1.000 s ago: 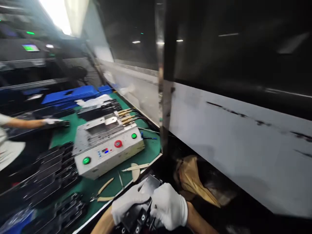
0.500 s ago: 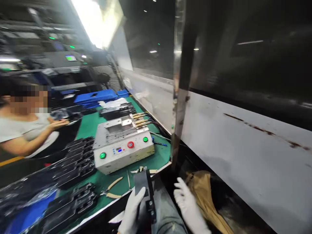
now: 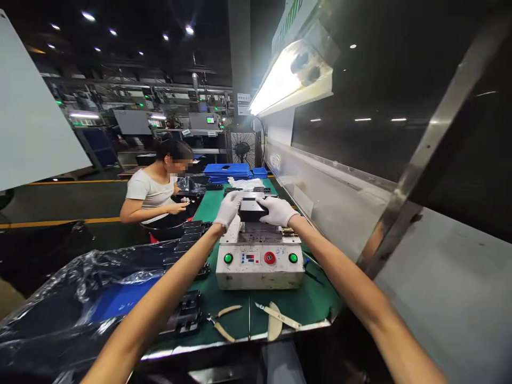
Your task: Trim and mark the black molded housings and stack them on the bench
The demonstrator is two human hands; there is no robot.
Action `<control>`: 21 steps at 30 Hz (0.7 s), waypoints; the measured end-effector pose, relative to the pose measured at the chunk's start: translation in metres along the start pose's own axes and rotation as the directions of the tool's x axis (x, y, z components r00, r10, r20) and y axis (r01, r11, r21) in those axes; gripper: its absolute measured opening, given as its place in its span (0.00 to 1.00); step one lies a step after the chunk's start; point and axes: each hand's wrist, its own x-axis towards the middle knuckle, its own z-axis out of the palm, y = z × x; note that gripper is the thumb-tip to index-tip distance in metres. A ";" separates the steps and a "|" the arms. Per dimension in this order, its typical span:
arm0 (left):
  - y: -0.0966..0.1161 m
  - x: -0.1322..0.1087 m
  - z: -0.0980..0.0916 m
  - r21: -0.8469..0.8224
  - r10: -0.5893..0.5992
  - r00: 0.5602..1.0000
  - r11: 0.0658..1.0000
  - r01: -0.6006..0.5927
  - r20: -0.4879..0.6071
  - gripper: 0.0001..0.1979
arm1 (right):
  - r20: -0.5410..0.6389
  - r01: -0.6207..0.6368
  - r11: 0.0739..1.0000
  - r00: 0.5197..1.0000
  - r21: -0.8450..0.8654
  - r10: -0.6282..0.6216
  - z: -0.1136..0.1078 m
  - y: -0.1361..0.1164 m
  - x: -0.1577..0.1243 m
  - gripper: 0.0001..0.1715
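- Both bare forearms stretch straight out from the lower edge of the frame and meet at centre, over the back of a bench machine.
- The left hand (image 3: 229, 208), in a white glove, has its fingers curled shut on the left end of a dark flat part (image 3: 250, 209); the wrist is bent slightly down.
- The right hand (image 3: 277, 211), also gloved in white, clamps the right end of the same part, fingers folded over its top edge.
- The dark flat part lies level between the two hands, just above the machine's upper fixture at mid-frame; whether it touches the fixture cannot be told.
- The machine (image 3: 260, 274) is a pale metal box on a green mat (image 3: 312, 304), with a green button (image 3: 228, 258) at the left of its front panel, a red button (image 3: 269, 258) in the middle and a second green one at the right.
- In front of it, near the mat's lower edge, lie pliers (image 3: 222, 320) and a thin blade tool (image 3: 279, 314).
- Trays of black parts (image 3: 191, 236) sit left of the machine, under the left forearm; crumpled plastic film (image 3: 92, 277) covers the lower left.
- A co-worker (image 3: 154, 193) in a pale shirt sits at left of centre, hands on dark pieces.
- A strip lamp (image 3: 288, 80) glows at upper centre; a slanted metal strut (image 3: 424, 160) crosses the right side.
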 end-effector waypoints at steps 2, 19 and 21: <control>-0.013 0.015 0.013 0.020 -0.020 0.999 1.000 0.019 0.038 0.21 | 0.044 0.032 0.999 0.999 -0.023 -0.031 0.008 0.009 0.018 0.46; -0.041 -0.009 0.035 -0.084 -0.390 0.900 0.908 0.411 0.193 0.33 | 0.210 -0.226 0.943 0.962 0.244 0.176 0.027 0.030 0.009 0.53; -0.040 -0.006 0.039 -0.070 -0.469 0.856 0.867 0.493 0.217 0.34 | 0.248 -0.293 0.918 0.942 0.267 0.228 0.020 0.032 0.014 0.51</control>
